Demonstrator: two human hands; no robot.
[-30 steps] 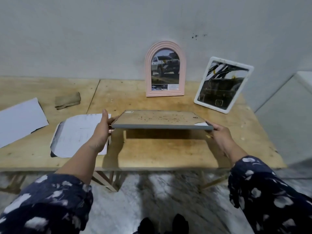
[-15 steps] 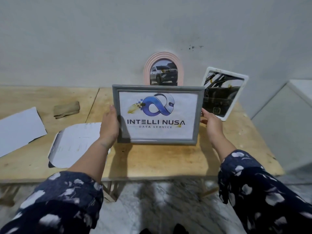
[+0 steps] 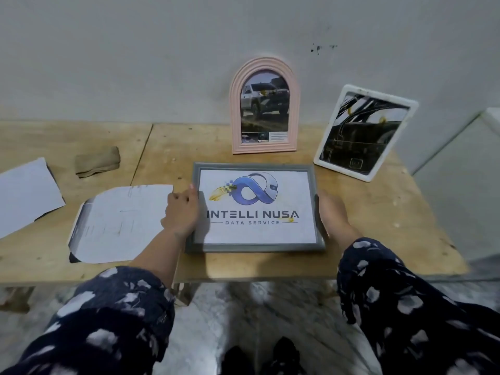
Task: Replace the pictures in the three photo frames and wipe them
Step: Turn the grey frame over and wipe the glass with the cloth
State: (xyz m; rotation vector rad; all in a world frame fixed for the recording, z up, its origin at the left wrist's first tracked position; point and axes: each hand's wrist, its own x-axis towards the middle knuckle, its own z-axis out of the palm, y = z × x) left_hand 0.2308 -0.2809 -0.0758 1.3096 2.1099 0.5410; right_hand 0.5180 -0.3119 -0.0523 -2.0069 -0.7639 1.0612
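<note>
Your wooden table [image 3: 378,226] carries everything here, and the biggest task piece on it is the grey frame [image 3: 255,248], lying flat and face up near the front edge with the logo print [image 3: 257,207] already behind its front pane. Treat that frame as a stiff, light slab with what is probably a glass or clear plastic front, so it is likely fragile and smooth on the face; take it by the two short side rails, as you are doing, and keep fingers off the pane, which shows yellowish smears. Your left hand [image 3: 181,212] grips the left rail with the thumb over the front edge, and your right hand [image 3: 330,215] lies against the right rail, though you cannot tell from here whether its fingers are curled under or only resting. Behind it the pink arched frame [image 3: 264,63] leans upright against the wall, and the white frame [image 3: 366,174] stands tilted just to its right; both hold truck pictures and should be lifted by their rims. The loose paper sheet [image 3: 119,223] just left of your hand is limp, so slide it. The folded tan cloth [image 3: 97,161], soft and smallest, lies well apart at the left, ready for wiping.
</note>
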